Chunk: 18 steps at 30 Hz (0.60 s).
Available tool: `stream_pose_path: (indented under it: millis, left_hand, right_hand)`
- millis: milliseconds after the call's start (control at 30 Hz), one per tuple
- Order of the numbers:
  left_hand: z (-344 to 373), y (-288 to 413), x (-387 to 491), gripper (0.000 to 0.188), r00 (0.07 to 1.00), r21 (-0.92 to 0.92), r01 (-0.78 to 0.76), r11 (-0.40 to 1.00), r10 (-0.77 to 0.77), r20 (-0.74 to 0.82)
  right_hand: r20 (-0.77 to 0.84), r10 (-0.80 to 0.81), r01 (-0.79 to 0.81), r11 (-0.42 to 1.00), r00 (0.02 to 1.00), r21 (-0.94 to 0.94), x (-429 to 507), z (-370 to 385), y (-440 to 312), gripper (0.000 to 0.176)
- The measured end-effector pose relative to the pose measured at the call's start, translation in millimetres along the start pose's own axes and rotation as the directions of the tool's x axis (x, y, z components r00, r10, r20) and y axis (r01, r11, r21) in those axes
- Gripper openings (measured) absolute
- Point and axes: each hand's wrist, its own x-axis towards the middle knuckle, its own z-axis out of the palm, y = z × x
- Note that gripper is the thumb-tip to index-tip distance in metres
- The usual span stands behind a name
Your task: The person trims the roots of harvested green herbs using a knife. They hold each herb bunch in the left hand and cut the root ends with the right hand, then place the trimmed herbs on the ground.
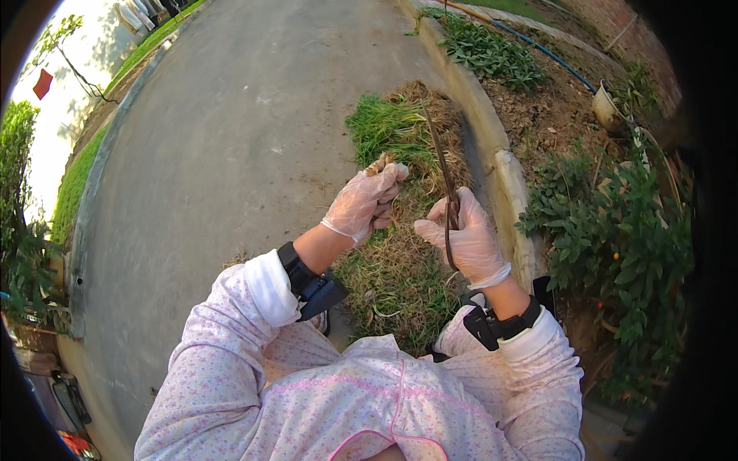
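Observation:
My left hand (369,199), in a clear plastic glove, is closed around a small bunch of brownish plant roots or stalks (379,164) that pokes out above the fingers. Also gloved, my right hand (467,230) holds a pair of rusty metal scissors (444,161) with the long blades pointing away from me. Beyond both hands, green leafy stalks with brown roots (392,124) lie in a heap on the concrete. Loose roots and green trimmings (398,288) are piled below my hands, between my legs.
A raised concrete curb (513,190) runs along the right, beside a soil bed with leafy plants (617,230), a blue hose (548,52) and a pale pot (608,109). Grey concrete paving (230,115) stretches to the left, towards another curb and grass strip (81,184).

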Motion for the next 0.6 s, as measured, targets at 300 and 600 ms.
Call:
stream_pose_path:
  millis: [300, 600]
  left_hand:
    - [0.0, -5.6, 14.1, 0.035, 0.979, 0.294, -0.189, 0.937, 0.157, 0.13]
    - [-25.3, -5.9, 17.0, 0.019, 0.718, 0.766, -0.619, 0.175, 0.522, 0.461]
  right_hand:
    - [-0.018, 0.174, -0.164, 0.955, 0.985, 0.248, 10.2, -7.7, -4.8, 0.023]
    - [-0.089, 0.171, -0.154, 0.973, 0.981, 0.171, 9.6, -37.2, 0.2, 0.022]
